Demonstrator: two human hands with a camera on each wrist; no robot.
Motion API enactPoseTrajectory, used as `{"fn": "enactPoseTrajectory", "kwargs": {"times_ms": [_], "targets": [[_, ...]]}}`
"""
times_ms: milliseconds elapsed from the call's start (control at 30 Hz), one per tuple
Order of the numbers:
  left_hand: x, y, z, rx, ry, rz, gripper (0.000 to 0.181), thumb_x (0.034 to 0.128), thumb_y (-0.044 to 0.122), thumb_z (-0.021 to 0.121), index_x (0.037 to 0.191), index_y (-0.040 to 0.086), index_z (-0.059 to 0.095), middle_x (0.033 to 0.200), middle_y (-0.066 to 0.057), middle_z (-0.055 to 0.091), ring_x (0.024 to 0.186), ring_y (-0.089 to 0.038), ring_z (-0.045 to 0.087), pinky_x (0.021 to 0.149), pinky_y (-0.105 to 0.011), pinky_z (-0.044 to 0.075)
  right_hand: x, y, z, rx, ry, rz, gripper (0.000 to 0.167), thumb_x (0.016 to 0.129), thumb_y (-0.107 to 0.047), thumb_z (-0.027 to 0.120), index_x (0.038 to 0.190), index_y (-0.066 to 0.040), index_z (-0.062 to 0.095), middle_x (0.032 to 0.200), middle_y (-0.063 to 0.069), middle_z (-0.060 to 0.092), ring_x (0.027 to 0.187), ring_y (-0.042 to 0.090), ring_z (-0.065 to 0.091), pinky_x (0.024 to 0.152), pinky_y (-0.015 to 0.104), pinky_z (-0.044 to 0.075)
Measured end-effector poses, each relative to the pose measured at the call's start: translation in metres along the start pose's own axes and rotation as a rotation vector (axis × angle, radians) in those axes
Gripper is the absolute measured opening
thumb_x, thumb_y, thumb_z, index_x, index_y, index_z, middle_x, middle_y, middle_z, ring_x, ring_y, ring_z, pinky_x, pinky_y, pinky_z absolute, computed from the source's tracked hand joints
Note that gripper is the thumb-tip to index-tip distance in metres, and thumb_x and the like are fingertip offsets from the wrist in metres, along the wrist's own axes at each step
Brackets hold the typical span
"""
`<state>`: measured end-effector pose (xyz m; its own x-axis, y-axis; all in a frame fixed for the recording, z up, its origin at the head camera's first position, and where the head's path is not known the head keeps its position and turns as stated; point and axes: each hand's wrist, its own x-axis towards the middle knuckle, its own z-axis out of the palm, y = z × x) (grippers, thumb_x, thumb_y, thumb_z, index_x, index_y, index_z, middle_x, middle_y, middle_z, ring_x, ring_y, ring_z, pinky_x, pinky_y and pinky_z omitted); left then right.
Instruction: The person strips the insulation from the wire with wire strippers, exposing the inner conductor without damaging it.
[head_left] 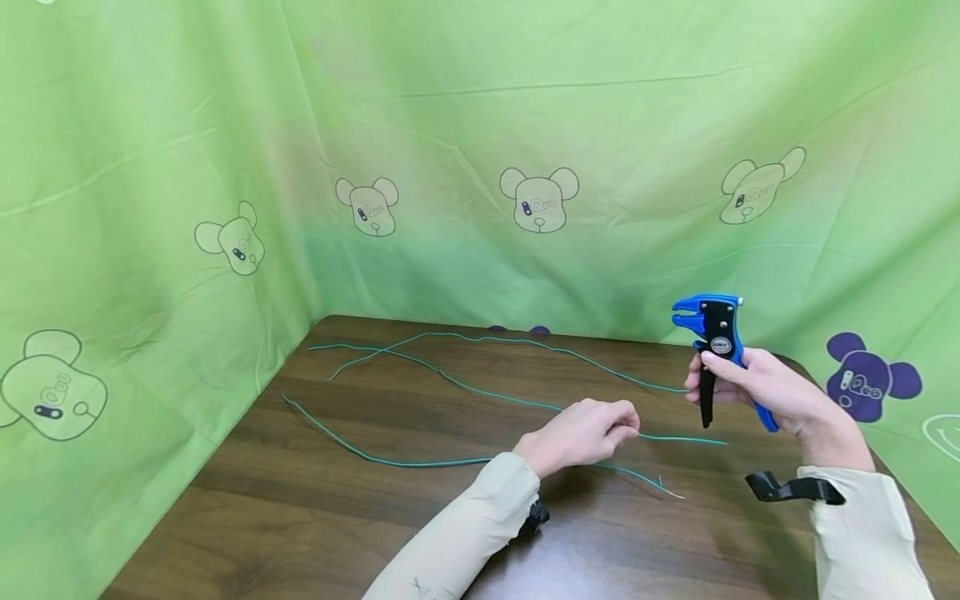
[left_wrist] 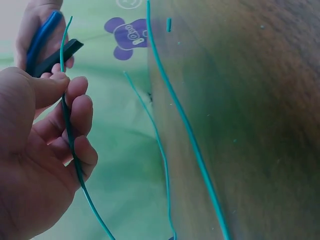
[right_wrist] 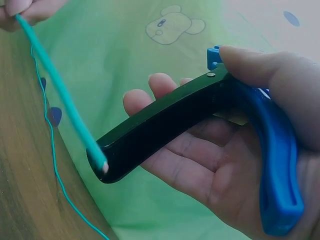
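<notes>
My left hand [head_left: 583,433] pinches a thin green wire [head_left: 682,439] between thumb and fingers, its free end pointing right. In the left wrist view that wire [left_wrist: 75,155] runs across the fingers of the left hand [left_wrist: 45,135]. My right hand [head_left: 783,400] holds a blue and black wire stripper [head_left: 722,333] upright, its blue jaws at the top left and apart. The right wrist view shows the black handle [right_wrist: 160,130] and blue handle [right_wrist: 280,175] spread, the thumb of the right hand [right_wrist: 220,150] near the pivot. The wire end [right_wrist: 95,150] appears in front of the black handle.
On the brown wooden table [head_left: 300,500] lie another green wire [head_left: 420,464] in front, with a bare end at right, and one [head_left: 525,341] along the back. A short green piece [head_left: 661,482] lies near the front wire's end. Green printed cloth [head_left: 450,275] surrounds the table.
</notes>
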<state>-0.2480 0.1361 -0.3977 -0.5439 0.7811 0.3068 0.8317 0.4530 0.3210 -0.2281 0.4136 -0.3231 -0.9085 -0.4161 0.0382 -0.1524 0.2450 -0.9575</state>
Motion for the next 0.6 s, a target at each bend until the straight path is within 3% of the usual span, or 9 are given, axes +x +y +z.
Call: {"fn": "enactPoseTrajectory", "kwargs": {"times_ms": [367, 600], "targets": [[-0.009, 0.004, -0.019, -0.059, 0.084, 0.016, 0.009, 0.1, 0.029, 0.057, 0.097, 0.023, 0.062, 0.073, 0.018, 0.055, 0.062, 0.008, 0.047, 0.062, -0.004, 0.036, 0.001, 0.0, 0.0, -0.045, -0.005, 0.002, 0.03, 0.108, -0.017, 0.033, 0.112, -0.005, 0.06, 0.101, 0.004, 0.07, 0.094, 0.026, 0.073, 0.084, 0.034, 0.058], [-0.014, 0.004, -0.027, -0.103, 0.093, -0.007, 0.01, 0.0995, 0.032, 0.058, 0.095, 0.025, 0.061, 0.075, 0.02, 0.056, 0.062, 0.008, 0.047, 0.063, -0.004, 0.037, 0.003, 0.001, 0.002, -0.045, -0.022, -0.025, 0.029, 0.108, -0.014, 0.033, 0.112, -0.006, 0.06, 0.101, 0.002, 0.07, 0.093, 0.023, 0.073, 0.084, 0.035, 0.058]]}}
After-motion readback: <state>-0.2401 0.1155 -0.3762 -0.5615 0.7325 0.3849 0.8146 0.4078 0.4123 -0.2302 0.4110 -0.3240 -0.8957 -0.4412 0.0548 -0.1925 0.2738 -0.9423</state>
